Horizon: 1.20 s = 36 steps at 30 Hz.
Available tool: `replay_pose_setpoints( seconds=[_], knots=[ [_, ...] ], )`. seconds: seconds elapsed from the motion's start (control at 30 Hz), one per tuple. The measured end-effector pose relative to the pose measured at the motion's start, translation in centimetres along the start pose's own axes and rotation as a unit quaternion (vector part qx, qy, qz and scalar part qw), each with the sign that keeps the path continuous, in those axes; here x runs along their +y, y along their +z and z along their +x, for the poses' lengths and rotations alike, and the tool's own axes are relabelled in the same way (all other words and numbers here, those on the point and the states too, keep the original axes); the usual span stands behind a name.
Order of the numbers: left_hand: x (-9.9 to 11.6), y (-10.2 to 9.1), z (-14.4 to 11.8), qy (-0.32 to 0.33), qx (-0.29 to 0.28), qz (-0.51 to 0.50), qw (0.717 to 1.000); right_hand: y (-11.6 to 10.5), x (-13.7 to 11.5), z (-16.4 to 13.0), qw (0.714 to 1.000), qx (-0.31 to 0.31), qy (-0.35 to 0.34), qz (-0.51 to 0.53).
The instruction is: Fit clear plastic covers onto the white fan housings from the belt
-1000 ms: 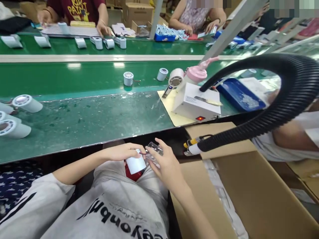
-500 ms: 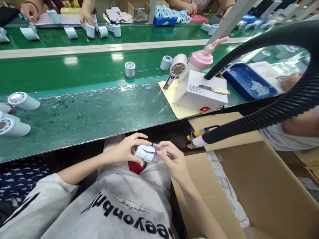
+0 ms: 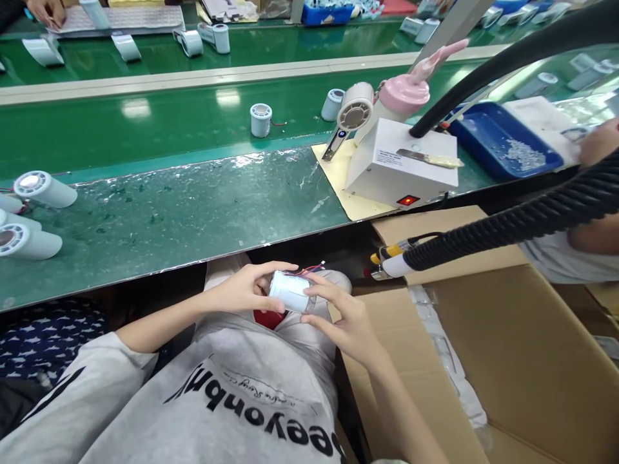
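Both hands are down in the lap, just below the near edge of the green workbench (image 3: pixel 169 219). The left hand (image 3: pixel 242 290) is curled around the left end of a small white cylinder housing (image 3: pixel 290 291), fingers arched over the top and thumb underneath. The right hand (image 3: pixel 345 319) has it from the right side, fingertips (image 3: pixel 316 283) pinching the clear plastic end, palm half open. Thin red wires (image 3: pixel 312 269) stick out of the top of the housing, right by the bench edge.

Not much room down there. The bench lip sits just above the hands, and a big open cardboard box (image 3: pixel 507 361) crowds in on the right, its near flap touching the right forearm. A black corrugated hose (image 3: pixel 522 222) runs across the box top, its white nozzle (image 3: pixel 394 264) ending near the right hand but clear of it.

Up on the bench, the stretch straight ahead is mostly bare scuffed mat. A few white cylinders (image 3: pixel 29 241) lie on their sides at the far left edge. To the right there's a white box unit (image 3: pixel 401 171) with a red lit switch, sitting on a yellow sheet close to the near edge, and a blue tray (image 3: pixel 488 138) past it. Another person's arm (image 3: pixel 592 235) is at the far right.
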State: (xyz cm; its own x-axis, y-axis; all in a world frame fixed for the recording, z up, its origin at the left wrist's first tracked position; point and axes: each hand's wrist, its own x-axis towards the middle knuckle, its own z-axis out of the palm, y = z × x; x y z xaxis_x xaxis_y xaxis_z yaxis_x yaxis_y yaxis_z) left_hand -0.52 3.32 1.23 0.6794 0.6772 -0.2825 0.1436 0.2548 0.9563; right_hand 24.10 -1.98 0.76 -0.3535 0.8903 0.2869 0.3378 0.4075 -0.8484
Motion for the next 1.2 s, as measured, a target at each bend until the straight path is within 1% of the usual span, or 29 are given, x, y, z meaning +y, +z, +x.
replay_pose_setpoints(
  seconds=[0.1,0.2,0.33,0.47,0.63,0.87,1.1,1.2],
  knots=[
    [0.5,-0.2,-0.2,0.055,-0.002,0.052,0.997,-0.2,-0.2,-0.1,0.999,0.001,0.04,0.023],
    [0.7,-0.3,-0.3,0.109,-0.01,0.077,0.991,-0.3,-0.6,0.0,0.993,-0.002,0.095,0.068],
    [0.7,-0.5,-0.2,0.152,-0.015,0.111,0.982,-0.3,-1.1,0.1,0.978,-0.007,0.143,0.149],
    [0.6,-0.6,-0.2,0.169,-0.025,0.131,0.977,0.0,-1.1,0.2,0.964,0.002,0.168,0.208],
    [0.7,-0.6,-0.3,0.195,-0.027,0.142,0.97,0.2,-0.8,0.2,0.94,-0.007,0.222,0.26],
    [0.5,-0.8,-0.5,0.19,-0.031,0.15,0.97,0.4,-0.7,0.7,0.917,-0.01,0.269,0.295],
    [0.2,-0.8,-0.4,0.194,-0.034,0.157,0.968,1.0,-0.7,1.0,0.865,-0.019,0.347,0.362],
    [0.2,-0.8,-0.4,0.203,-0.039,0.156,0.966,1.3,-0.6,1.0,0.841,-0.033,0.378,0.386]
  ],
)
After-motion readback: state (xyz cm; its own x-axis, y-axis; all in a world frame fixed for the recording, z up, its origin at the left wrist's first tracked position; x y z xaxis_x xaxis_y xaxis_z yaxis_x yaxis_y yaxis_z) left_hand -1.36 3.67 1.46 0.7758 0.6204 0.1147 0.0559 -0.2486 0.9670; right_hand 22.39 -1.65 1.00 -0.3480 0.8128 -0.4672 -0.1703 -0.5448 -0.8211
